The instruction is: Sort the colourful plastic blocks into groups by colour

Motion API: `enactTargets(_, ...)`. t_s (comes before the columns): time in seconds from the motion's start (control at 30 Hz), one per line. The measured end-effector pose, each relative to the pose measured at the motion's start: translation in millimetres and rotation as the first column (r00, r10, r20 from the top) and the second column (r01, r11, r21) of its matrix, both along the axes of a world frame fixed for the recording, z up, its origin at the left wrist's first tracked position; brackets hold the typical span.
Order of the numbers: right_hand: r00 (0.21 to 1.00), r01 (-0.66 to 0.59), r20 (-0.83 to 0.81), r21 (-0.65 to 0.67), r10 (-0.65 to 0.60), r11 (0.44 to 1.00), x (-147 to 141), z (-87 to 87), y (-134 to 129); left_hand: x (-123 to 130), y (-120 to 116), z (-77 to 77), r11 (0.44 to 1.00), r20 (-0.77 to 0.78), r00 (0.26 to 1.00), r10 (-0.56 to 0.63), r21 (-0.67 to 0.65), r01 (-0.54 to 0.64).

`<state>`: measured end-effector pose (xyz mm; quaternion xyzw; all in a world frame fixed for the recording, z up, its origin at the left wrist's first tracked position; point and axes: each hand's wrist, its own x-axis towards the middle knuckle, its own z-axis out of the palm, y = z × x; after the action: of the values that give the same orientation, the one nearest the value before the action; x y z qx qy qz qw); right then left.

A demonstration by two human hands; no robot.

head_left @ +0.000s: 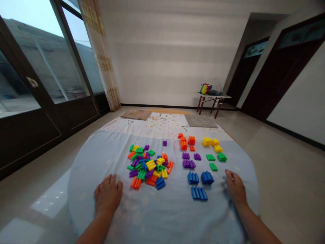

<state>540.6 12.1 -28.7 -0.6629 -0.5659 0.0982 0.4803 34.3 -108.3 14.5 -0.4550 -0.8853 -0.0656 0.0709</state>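
My left hand (108,195) lies flat on the blue tablecloth with its fingers stretched out, holding nothing. It is just left of a mixed pile of plastic building blocks (150,165) in orange, yellow, green, blue and purple. My right hand (235,188) rests on the cloth in a loose fist, and no block shows in it. To its left are blue blocks (199,193). Beyond these sit purple blocks (189,164), green blocks (210,157), orange blocks (183,145) and yellow blocks (207,141), grouped by colour. One purple piece (165,143) lies apart behind the pile.
A round table (152,220) under a pale blue cloth spreads before me. Toward its far side lie a brown mat (136,114) and a grey mat (200,121). A small side table (214,96) with a colourful bag (205,88) stands by the wall.
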Motion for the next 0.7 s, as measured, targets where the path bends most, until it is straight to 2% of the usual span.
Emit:
enactTargets(0.1,0.996,-0.068,0.073,0.171,0.056,0.983,-25.1,25.3,-10.9,-0.8,1.2,-0.2,1.0,0.004,1.0,0.001,-0.001,-0.001)
enactTargets(0.17,0.976,-0.206,0.129,0.277,0.176,0.939,-57.8,46.7,-19.2,-1.2,1.7,-0.2,1.0,0.009,1.0,0.002,-0.002,-0.002)
enactTargets(0.23,0.92,-0.387,0.193,0.296,0.342,0.873,-100.8,65.6,-26.6,-1.4,1.7,0.0,1.0,0.018,1.0,0.004,0.001,-0.004)
enactTargets(0.33,0.766,-0.64,0.277,0.245,0.58,0.728,-172.6,81.3,-34.4,-1.4,1.5,0.3,1.0,0.027,1.0,0.002,0.008,-0.002)
enactTargets(0.43,0.639,-0.768,0.333,0.209,0.694,0.606,-238.4,82.5,-39.3,-0.8,1.7,0.9,1.0,0.032,0.999,-0.002,0.012,0.002)
enactTargets(0.57,0.486,-0.842,0.439,0.002,0.756,0.54,-299.7,77.9,-41.5,0.1,2.1,1.8,1.0,0.053,0.999,0.0,0.018,-0.001)
enactTargets(0.7,0.324,-0.832,0.526,-0.238,0.786,0.502,-319.0,74.6,-36.0,0.7,1.1,2.6,1.0,0.054,0.999,0.002,0.026,-0.004)
